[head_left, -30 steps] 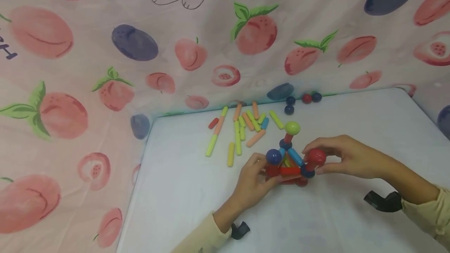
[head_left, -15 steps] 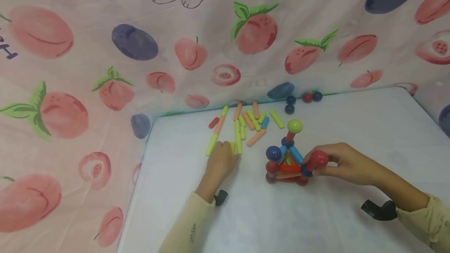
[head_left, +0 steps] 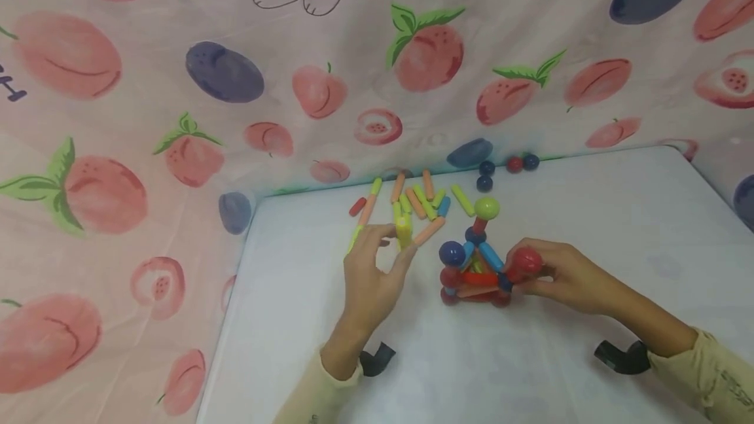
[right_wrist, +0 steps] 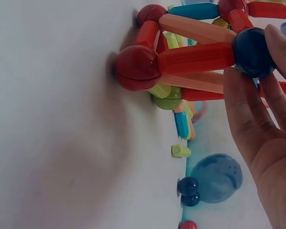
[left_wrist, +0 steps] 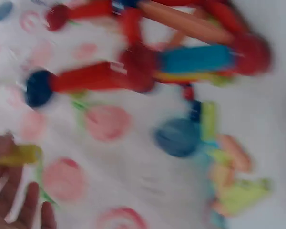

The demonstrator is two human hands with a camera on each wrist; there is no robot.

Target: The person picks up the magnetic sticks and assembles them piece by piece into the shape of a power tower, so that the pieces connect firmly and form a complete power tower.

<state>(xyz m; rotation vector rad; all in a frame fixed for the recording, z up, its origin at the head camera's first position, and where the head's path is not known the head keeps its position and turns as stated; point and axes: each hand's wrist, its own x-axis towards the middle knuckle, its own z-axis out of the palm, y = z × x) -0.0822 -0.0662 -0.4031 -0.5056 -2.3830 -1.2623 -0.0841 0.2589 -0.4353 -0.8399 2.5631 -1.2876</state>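
Observation:
My left hand (head_left: 372, 277) pinches a yellow magnetic rod (head_left: 403, 231) between thumb and fingers, raised left of the structure; the left wrist view shows the rod (left_wrist: 26, 155) blurred. A magnetic ball-and-rod structure (head_left: 480, 279) stands on the table, with red, orange and blue rods joined by balls. Its upright red rods carry a blue ball (head_left: 452, 253), a green ball (head_left: 487, 207) and a red ball (head_left: 527, 261). My right hand (head_left: 562, 277) grips its right corner, thumb and fingers around a dark blue ball (right_wrist: 254, 52).
Loose yellow-green and orange rods (head_left: 462, 200) lie at the back of the white table (head_left: 283, 319), with a red rod (head_left: 357, 206) at their left. Loose dark blue balls (head_left: 485, 183) and a red ball (head_left: 514, 163) sit by the patterned cloth (head_left: 330, 31).
My left hand let go of the structure, reached left to the loose rods and picked up a yellow one, now lifted and brought back rightward. The right hand stays at the structure's right corner.

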